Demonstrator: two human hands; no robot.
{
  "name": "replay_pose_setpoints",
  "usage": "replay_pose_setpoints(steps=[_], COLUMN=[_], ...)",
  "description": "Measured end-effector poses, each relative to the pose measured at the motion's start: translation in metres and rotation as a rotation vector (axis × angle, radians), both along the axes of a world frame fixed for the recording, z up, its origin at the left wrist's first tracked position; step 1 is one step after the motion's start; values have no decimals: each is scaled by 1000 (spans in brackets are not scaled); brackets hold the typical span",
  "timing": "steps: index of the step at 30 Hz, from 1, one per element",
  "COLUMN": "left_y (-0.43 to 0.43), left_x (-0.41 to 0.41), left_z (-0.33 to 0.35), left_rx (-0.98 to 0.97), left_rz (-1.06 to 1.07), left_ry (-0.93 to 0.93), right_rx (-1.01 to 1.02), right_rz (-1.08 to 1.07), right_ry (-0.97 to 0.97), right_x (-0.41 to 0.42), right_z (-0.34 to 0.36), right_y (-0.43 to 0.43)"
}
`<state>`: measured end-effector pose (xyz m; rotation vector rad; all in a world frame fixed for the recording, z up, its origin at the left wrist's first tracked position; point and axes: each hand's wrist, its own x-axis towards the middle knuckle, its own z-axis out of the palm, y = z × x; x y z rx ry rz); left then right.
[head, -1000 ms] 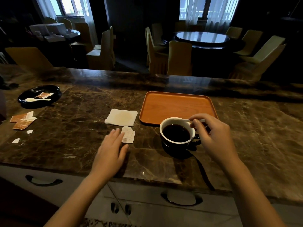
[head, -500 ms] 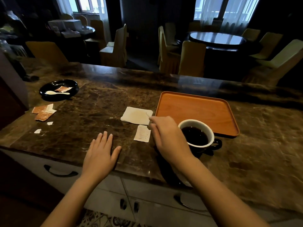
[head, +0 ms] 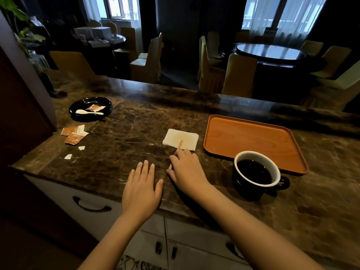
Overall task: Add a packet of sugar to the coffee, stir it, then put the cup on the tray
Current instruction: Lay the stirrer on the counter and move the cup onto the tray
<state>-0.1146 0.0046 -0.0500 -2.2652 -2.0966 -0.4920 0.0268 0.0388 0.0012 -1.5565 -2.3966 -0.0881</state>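
Observation:
A dark cup (head: 244, 187) with a white inside holds black coffee and stands on the marble counter, just in front of the orange tray (head: 253, 141), which has nothing on it. My right hand (head: 187, 171) is left of the cup and pinches a thin wooden stir stick (head: 180, 145), whose far end rests on a white napkin (head: 181, 137). This hand covers most of a white sugar packet; only an edge (head: 170, 167) shows. My left hand (head: 143, 185) lies flat on the counter beside it, fingers apart, holding nothing.
At the far left a black dish (head: 78, 117) holds a white spoon (head: 88, 112) and a brown packet. Torn brown packets (head: 74, 134) and paper scraps (head: 81, 148) lie near it. The counter's front edge runs above white drawers (head: 91, 207). Chairs and tables stand behind.
My right hand left the cup with the stir stick, crossed to the left, and lowered the stick's end onto the napkin. The view shifted left. My left hand stayed flat.

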Motion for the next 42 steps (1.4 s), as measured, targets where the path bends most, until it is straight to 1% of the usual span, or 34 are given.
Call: replay_pose_setpoints(steps=[3, 6, 12, 17, 19, 21, 24, 26, 28, 29, 31, 33, 36, 39, 40, 42], left_y=[0, 0, 2, 10, 10, 7, -2, -7, -9, -9, -6, -1, 4, 6, 6, 5], left_x=[0, 0, 0, 3, 13, 31, 64, 86, 106, 115, 130, 140, 147, 148, 148, 148], left_z=[1, 1, 1, 11, 17, 24, 32, 34, 34, 33, 29, 24, 15, 9, 8, 8], left_rx=[6, 1, -79, -210, -215, -154, -71, -71, -91, -103, -125, -135, -129, -98, -89, -76], left_rz=[-6, -5, -4, 10, 14, -37, -192, -299, -385, -415, -444, -447, -437, -430, -431, -432], left_ry=[-2, 15, 32, -23, -75, -115, -171, -219, -252, -260, -272, -267, -215, -136, -124, -112], right_rx=[-73, -76, -91, -156, -151, -100, 19, 91, 111, 93, -5, -130, -252, -344, -357, -353], right_rz=[-15, -2, -12, -26, -37, -69, -172, -272, -408, -484, -592, -613, -538, -434, -413, -389], right_ry=[29, 59, 223, 244, 244, 276, 316, 314, 331, 344, 386, 473, 560, 755, 780, 748], right_x=[1, 4, 21, 51, 67, 86, 121, 147, 173, 186, 206, 219, 228, 232, 235, 239], right_z=[-3, -5, -3, 9, 18, 30, 43, 45, 41, 37, 26, 15, 7, 12, 13, 12], right_y=[-2, -5, -30, -62, -74, -84, -95, -97, -95, -93, -88, -83, -76, -76, -76, -76])
